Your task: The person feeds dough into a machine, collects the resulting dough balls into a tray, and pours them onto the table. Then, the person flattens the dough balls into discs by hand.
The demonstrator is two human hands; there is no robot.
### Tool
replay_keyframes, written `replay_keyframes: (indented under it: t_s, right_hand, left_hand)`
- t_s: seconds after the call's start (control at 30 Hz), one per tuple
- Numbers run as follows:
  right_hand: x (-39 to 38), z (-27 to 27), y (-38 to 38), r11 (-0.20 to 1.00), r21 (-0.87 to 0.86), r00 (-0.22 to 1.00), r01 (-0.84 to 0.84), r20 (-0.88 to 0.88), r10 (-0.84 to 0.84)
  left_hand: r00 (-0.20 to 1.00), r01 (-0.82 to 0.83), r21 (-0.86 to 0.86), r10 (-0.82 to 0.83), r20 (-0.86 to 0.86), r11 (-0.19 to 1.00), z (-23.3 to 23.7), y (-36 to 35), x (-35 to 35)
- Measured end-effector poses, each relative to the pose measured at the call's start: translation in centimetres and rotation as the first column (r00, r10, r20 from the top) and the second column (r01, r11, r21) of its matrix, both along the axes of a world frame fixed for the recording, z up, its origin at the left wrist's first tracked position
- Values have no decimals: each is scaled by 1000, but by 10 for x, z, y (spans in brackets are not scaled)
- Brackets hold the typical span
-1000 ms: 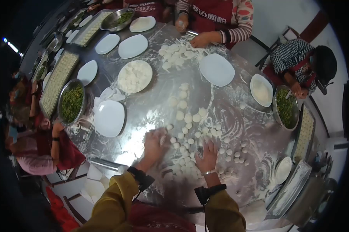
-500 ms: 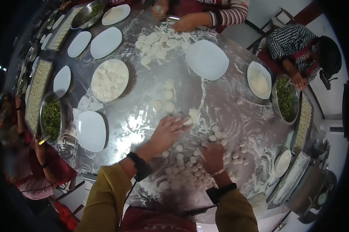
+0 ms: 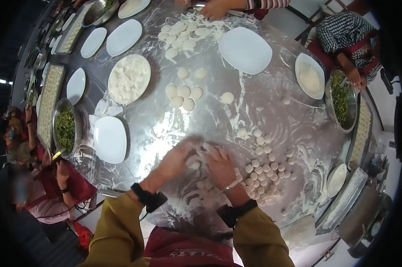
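Note:
My left hand (image 3: 176, 159) is smeared by motion, low over the floury steel table (image 3: 165, 189). My right hand (image 3: 219, 168) comes in beside it, fingers stretched out towards the left fingertips. A pale lump of dough shows faintly between and below the hands; whether either one grips it I cannot tell. Many small dough balls (image 3: 267, 171) lie to the right of my right hand, with a few more beneath its wrist. Ahead of my hands sits a cluster of flattened dough rounds (image 3: 183, 91), and one single round (image 3: 227, 98) lies to their right.
A plate of flour (image 3: 129, 80) and white plates (image 3: 110, 140) stand at left, another plate (image 3: 245, 50) ahead. Bowls of green filling (image 3: 65, 127) flank both sides. Across the table, a person's hand (image 3: 216, 9) works near thin wrappers (image 3: 183, 33). Another person (image 3: 348, 44) sits at right.
My left hand has left the dough round it was touching and drawn back towards me. My right hand has moved left, off the dough balls, to meet it. The view has shifted slightly.

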State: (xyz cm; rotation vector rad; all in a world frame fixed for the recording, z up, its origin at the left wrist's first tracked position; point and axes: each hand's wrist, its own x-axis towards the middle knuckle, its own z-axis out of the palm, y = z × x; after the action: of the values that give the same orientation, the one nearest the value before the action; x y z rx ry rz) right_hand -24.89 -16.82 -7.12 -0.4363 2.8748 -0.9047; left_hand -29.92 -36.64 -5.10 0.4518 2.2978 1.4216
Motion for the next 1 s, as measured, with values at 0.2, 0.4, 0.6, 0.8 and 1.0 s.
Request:
replay_keyframes:
  t_s: [0.2, 0.4, 0.6, 0.8, 1.0]
  right_hand:
    - [19, -29, 34, 979, -106, 982, 172, 97, -162]
    - [23, 1, 54, 824, -402, 916, 400, 197, -349]
    - [21, -15, 44, 502, -667, 827, 550, 518, -217]
    - [11, 7, 39, 715, -492, 855, 497, 420, -305]
    - [-6, -9, 10, 851, -374, 923, 368, 260, -284]
  left_hand:
    - [986, 79, -297, -119, -119, 952, -14, -1, 53]
    - [917, -334, -283, 241, -317, 899, -22, 6, 45]
    - [881, -393, -422, 203, -428, 817, 11, 15, 26]
    - [886, -226, -616, -104, -453, 755, -22, 60, -9]
    - [854, -216, -643, -177, -489, 735, -42, 40, -13]
